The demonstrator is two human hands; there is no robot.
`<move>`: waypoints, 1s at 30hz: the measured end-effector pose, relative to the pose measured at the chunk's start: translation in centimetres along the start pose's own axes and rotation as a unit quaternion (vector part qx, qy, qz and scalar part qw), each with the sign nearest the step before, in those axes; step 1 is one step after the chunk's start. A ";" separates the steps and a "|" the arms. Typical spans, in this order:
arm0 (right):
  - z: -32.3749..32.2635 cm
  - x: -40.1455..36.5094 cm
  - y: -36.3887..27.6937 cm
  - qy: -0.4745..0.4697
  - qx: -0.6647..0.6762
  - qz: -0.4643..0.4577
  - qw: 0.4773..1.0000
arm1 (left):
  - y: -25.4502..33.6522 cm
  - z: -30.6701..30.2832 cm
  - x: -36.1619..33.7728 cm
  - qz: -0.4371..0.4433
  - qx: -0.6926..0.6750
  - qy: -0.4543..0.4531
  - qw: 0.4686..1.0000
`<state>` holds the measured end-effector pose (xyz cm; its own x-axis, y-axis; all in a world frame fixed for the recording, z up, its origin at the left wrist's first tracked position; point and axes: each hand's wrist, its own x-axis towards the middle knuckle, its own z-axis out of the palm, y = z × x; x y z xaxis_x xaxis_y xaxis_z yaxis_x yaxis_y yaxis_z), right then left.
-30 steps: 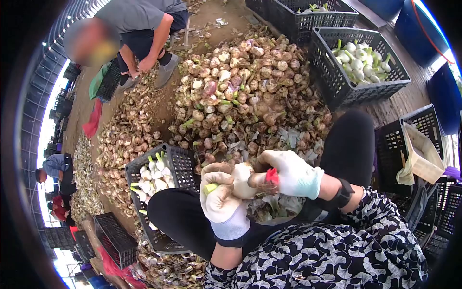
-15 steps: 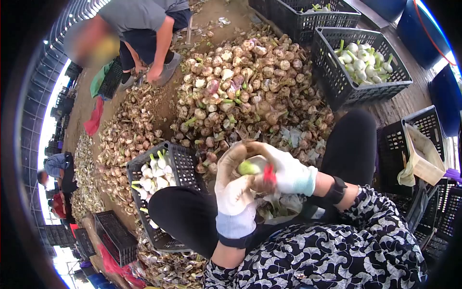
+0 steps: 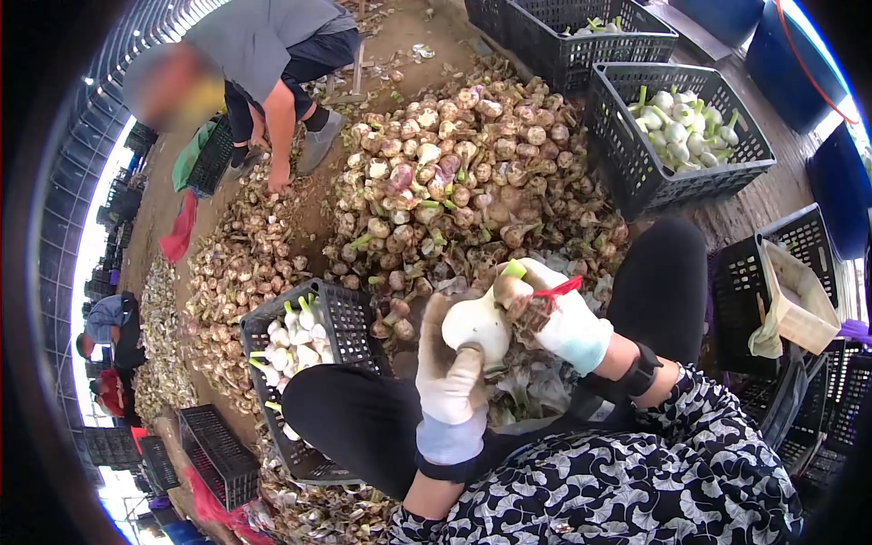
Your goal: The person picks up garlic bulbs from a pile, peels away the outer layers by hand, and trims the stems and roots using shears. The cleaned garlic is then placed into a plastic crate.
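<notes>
A peeled white garlic bulb (image 3: pixel 477 331) with a short green stem sits in the gloved fingers of my left hand (image 3: pixel 447 386), the thumb pressed on its lower side. My right hand (image 3: pixel 561 320), also gloved, is closed at the stem end of the same bulb, its soiled fingertips around the neck. A red strip (image 3: pixel 558 289) sticks out at the right fingers; what it belongs to is hidden. Below the hands, loose skins and leaves (image 3: pixel 531 386) lie between my knees. Just ahead is a large heap of unpeeled garlic (image 3: pixel 454 173).
Left of my knee stands a black crate (image 3: pixel 350 318) with cleaned bulbs. Another crate (image 3: pixel 718 182) of cleaned bulbs is at the upper right, near blue barrels (image 3: pixel 799 77). A cream container (image 3: pixel 804 295) rests on a crate at right. A co-worker (image 3: pixel 263 54) bends over garlic at upper left.
My hands have turned the bulb, so its white body now faces me with the stem up. The right hand has shifted slightly right. The co-worker's arm has moved left and lower.
</notes>
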<state>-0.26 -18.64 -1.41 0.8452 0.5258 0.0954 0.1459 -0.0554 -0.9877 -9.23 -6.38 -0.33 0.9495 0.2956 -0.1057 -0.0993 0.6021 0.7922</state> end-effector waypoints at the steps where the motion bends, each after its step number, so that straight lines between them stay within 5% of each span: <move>1: 0.2 0.1 0.4 -0.024 0.294 0.088 0.951 | -0.1 0.2 0.0 0.034 0.027 0.014 0.999; 2: 0.5 0.4 0.1 -0.045 0.560 0.166 0.811 | -0.4 0.3 0.0 0.033 0.026 0.012 0.999; 3: 1.1 -0.1 -0.9 0.049 0.149 0.060 0.986 | -0.6 0.5 -0.1 0.077 0.088 0.006 0.993; 8: 0.8 -0.1 -2.6 0.046 0.136 0.079 0.986 | -0.3 0.4 -0.3 0.160 0.251 0.027 0.954; 10: 0.1 0.1 -2.8 0.008 0.013 0.018 1.000 | -0.5 0.2 -0.4 0.156 0.206 0.038 0.965; 20: 0.1 -0.4 -1.6 -0.008 0.071 0.032 0.997 | 0.2 0.7 -0.8 0.219 0.379 0.053 0.898; 22: 0.4 -0.6 -1.6 -0.003 0.070 -0.024 0.997 | 0.6 0.7 -0.8 0.039 0.002 0.054 0.998; 23: 0.0 -0.3 -1.3 0.004 -0.088 -0.147 0.985 | 0.3 0.1 -0.5 0.000 -0.044 0.074 0.996; 26: 0.0 -0.3 0.1 -0.024 -0.069 -0.113 0.991 | 0.1 0.0 0.5 -0.105 -0.027 0.192 0.975; 27: -0.4 -0.7 -1.1 -0.080 0.110 0.079 0.988 | 0.1 -0.1 0.6 -0.121 -0.042 0.182 0.975; 28: -0.5 -0.7 -0.8 -0.081 0.110 0.081 0.987 | 0.1 0.1 0.6 -0.123 -0.043 0.184 0.974; 30: -0.6 -0.2 -0.7 -0.004 -0.075 -0.091 0.993 | 0.1 0.6 0.6 -0.143 -0.032 0.147 0.978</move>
<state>-0.22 -19.23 -0.68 0.7942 0.5449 0.2689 0.3710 -0.0843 -0.9248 -8.45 -6.55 0.08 0.8156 0.3022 -0.4935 0.1318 0.7334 0.6669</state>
